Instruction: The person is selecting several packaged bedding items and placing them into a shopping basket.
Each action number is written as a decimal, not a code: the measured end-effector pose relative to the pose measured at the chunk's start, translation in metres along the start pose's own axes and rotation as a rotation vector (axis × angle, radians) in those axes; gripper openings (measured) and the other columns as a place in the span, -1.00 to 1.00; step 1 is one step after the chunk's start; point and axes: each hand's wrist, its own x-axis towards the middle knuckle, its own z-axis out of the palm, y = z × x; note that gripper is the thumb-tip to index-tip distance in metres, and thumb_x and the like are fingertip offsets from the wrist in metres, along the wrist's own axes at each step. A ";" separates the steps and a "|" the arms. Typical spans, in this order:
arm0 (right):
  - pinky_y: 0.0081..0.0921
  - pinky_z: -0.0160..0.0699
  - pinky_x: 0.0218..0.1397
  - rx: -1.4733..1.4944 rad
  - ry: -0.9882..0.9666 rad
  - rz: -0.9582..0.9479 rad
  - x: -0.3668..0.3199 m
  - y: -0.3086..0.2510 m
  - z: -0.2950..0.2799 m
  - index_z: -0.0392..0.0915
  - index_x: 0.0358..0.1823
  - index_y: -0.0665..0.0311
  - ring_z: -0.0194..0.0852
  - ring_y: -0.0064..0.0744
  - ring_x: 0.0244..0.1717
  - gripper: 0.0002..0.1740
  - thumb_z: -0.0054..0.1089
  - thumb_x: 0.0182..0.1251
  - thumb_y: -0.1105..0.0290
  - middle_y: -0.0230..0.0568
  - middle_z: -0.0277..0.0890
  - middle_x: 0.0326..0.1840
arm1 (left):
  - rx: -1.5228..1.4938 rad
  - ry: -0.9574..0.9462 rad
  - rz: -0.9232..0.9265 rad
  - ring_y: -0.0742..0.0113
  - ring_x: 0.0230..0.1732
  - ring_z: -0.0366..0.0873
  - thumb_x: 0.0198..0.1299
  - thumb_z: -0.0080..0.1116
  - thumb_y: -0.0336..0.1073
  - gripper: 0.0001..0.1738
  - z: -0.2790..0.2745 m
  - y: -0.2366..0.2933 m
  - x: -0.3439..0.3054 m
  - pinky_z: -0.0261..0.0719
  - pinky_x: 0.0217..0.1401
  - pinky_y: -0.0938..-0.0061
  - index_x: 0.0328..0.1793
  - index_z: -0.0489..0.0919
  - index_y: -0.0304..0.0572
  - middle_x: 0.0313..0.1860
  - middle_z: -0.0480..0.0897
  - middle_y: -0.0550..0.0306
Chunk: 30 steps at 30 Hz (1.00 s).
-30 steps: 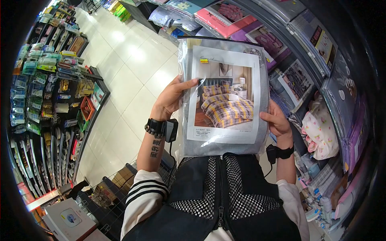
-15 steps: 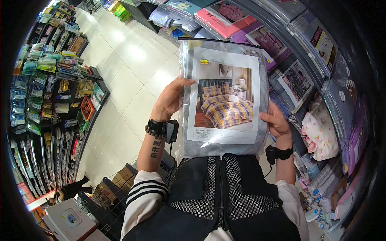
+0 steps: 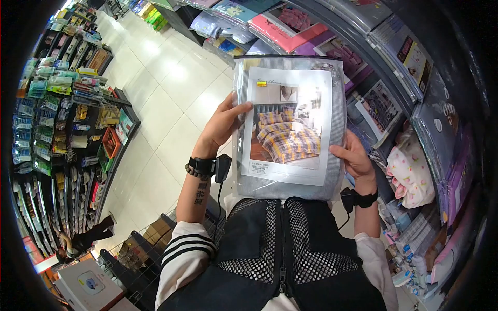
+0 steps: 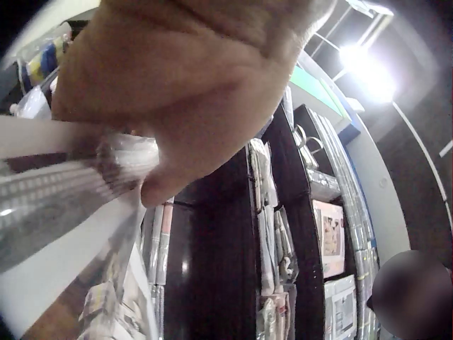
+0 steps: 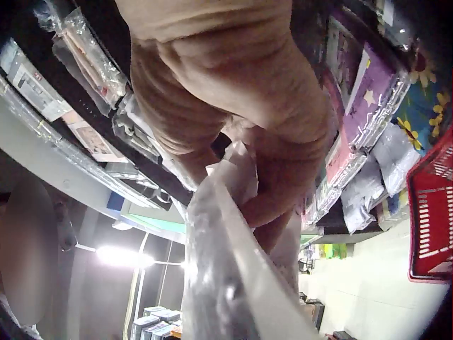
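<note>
Shelves of wrapped textiles flank the tiled floor; the left hand and right hand grip a bedding package by its sides.

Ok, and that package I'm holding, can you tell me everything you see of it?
The package is flat, roughly rectangular, glossy clear plastic over what looks like grey fine-checked fabric, with a dark strip along its top edge. A white sheet shows a bed in yellow-and-purplish plaid, with a small yellow sticker. Left hand and right hand grip its sides, thumbs in front.
</note>
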 end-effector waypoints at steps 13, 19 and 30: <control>-0.24 0.59 -0.18 -1.352 -0.508 -0.401 0.016 -0.032 0.188 0.13 0.32 0.49 0.51 0.05 -0.24 -0.24 0.20 0.06 0.46 0.11 0.34 -0.14 | -0.783 -0.678 0.762 0.42 -0.19 0.31 0.34 -0.06 -0.05 -0.71 0.032 -0.020 0.077 0.28 0.00 0.41 -0.08 0.43 -0.10 -0.35 0.35 0.28; -0.29 0.60 -0.29 -1.587 -0.520 -0.458 0.027 0.005 0.217 0.06 0.35 0.49 0.51 -0.06 -0.26 -0.16 0.20 0.00 0.48 0.05 0.26 -0.14 | -0.850 -0.734 0.807 0.44 -0.22 0.30 0.35 -0.07 -0.05 -0.73 0.039 -0.030 0.097 0.25 0.00 0.43 -0.14 0.41 -0.07 -0.37 0.34 0.29; -0.22 0.56 -0.17 -1.494 -0.582 -0.363 0.023 0.004 0.217 0.03 0.35 0.52 0.48 0.06 -0.16 -0.16 0.25 0.10 0.36 0.12 0.25 -0.10 | -1.073 -0.940 0.692 0.46 -0.28 0.28 0.35 -0.09 -0.05 -0.76 0.041 -0.039 0.115 0.19 -0.01 0.48 -0.26 0.38 0.00 -0.41 0.33 0.33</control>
